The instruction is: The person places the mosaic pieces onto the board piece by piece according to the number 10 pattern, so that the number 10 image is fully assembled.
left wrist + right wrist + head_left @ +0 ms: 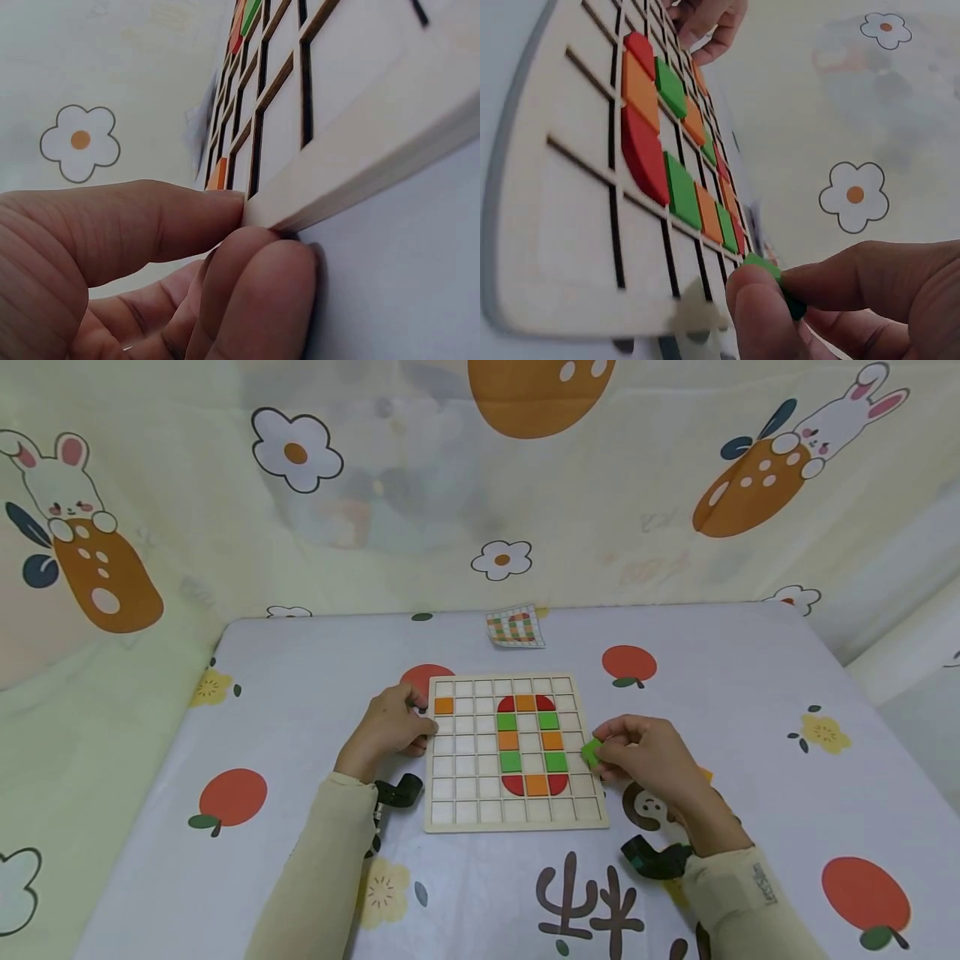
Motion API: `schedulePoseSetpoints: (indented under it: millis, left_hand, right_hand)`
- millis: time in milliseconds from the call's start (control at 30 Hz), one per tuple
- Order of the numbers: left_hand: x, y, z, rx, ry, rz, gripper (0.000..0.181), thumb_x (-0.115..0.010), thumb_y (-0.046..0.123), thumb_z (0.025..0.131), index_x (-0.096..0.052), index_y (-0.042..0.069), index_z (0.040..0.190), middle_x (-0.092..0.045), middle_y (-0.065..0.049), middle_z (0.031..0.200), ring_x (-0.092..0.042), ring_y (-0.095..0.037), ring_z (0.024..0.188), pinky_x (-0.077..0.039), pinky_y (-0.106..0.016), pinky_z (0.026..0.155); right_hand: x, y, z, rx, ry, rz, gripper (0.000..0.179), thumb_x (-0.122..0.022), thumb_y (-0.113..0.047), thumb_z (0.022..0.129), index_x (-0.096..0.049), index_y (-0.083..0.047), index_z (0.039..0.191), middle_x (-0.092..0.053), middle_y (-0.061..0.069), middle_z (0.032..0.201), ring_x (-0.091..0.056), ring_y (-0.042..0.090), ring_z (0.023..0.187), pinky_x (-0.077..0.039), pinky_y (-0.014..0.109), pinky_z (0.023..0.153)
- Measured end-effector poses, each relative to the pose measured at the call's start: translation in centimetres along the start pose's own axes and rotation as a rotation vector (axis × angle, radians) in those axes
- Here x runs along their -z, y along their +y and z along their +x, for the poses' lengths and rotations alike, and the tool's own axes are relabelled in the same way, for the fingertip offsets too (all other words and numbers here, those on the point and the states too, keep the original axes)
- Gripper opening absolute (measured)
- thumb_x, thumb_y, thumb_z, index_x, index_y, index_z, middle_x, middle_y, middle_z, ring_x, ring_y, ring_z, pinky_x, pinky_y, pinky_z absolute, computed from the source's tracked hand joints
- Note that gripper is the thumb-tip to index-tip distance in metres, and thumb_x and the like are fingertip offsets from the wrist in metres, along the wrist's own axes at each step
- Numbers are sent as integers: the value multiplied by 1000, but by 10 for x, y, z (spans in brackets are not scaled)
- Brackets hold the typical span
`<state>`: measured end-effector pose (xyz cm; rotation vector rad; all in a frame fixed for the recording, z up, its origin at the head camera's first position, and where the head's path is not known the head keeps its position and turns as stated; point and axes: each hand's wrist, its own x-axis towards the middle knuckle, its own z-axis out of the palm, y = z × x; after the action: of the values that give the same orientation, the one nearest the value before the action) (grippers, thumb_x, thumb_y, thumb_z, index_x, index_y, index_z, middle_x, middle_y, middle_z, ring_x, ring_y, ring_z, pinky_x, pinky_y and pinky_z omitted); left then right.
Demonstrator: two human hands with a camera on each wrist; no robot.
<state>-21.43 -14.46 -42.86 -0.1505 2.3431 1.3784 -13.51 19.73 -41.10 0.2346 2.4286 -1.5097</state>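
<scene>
My left hand (386, 727) grips the left edge of a pale wooden grid board (517, 827), thumb and fingertips close together at the rim in the left wrist view. At the board's right edge, my right hand (648, 752) pinches a green square tile (762, 264) between thumb and fingers. Inside the grid, a ring of tiles has red rounded corners (513, 785), orange squares (526, 702) and green squares (556, 761). One separate orange tile (444, 706) occupies a cell near the upper left corner, beside the left fingers.
Behind the board lies a small card (516, 627) printed with a coloured grid pattern. A bit of orange (707, 774) shows past the right wrist, mostly hidden by it. The tabletop (315, 668) wears a white printed cloth, and a patterned curtain (405, 527) hangs beyond its far edge.
</scene>
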Motion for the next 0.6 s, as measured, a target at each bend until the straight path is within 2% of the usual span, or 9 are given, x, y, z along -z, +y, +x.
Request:
schedulePoseSetpoints:
  millis: [167, 433, 600]
  left_hand:
    - [0, 0, 0, 4, 0, 3, 33, -76, 7, 92, -56, 3, 118, -65, -14, 90, -66, -19, 67, -61, -27, 59]
    - [0, 0, 0, 8, 0, 13, 32, -75, 6, 92, -56, 3, 118, -65, -13, 88, -66, -19, 66, -61, -27, 58]
    - [-1, 0, 1, 3, -1, 12, 32, -75, 6, 92, -56, 3, 117, -64, -13, 89, -66, -19, 65, -61, -27, 59]
  right_hand:
    - [-8, -12, 12, -19, -38, 104, 28, -68, -10, 96, -64, 6, 119, -73, 14, 93, -74, 19, 74, -64, 28, 70]
    - [-29, -29, 38, -2, -76, 157, 26, -71, -12, 97, -66, 6, 115, -75, 13, 87, -71, 18, 71, -63, 28, 69]
    - [-44, -39, 53, -5, -109, 204, 25, -71, -12, 97, -66, 6, 115, -75, 15, 90, -74, 19, 75, -64, 28, 70]
